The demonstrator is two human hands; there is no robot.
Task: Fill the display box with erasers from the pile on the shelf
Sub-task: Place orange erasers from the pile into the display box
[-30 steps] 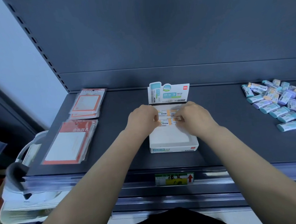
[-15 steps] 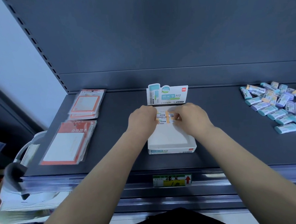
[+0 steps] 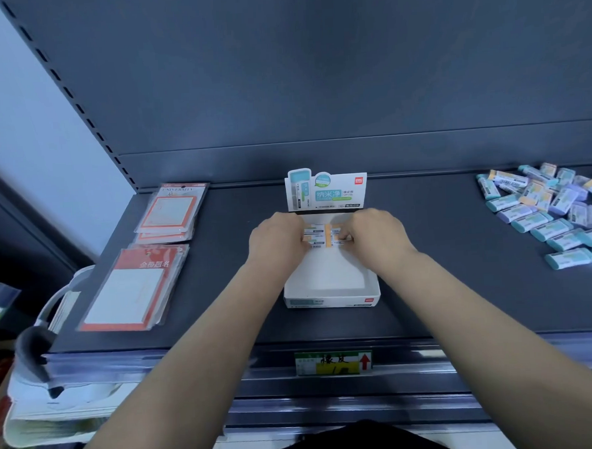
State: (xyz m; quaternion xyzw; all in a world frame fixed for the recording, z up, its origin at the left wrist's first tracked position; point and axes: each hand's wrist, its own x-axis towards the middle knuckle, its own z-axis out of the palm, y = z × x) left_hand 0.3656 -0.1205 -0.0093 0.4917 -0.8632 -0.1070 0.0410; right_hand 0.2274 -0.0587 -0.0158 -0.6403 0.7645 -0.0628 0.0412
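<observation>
Head view: white display box [image 3: 332, 291] at the middle of the dark grey shelf [image 3: 463, 301], its header card [image 3: 327, 190] upright at the back edge. On the card, large Chinese characters "纳米净" on a teal band, a red brand logo at the top right corner, smaller print too blurred to read. Another red logo on the box's front wall.

Left hand [image 3: 276, 240] and right hand [image 3: 377, 233] both in the back part of the box, fingers curled closed on a small row of erasers [image 3: 322, 236] with white printed sleeves and orange ends, pressed between them just in front of the card. Front part of the box floor bare.

Loose pile of erasers [image 3: 554, 210] at the right end of the shelf, well apart from the box; teal, lilac and orange ends, sleeve print unreadable.

Left of the box, two stacks of red-and-white packets [image 3: 126, 288]; "金榜题名" on the nearer, "UNIVERSITY" on the farther.

Green-and-yellow price label [image 3: 332, 362] on the shelf's front rail, handwritten "橡皮", red up arrow.
</observation>
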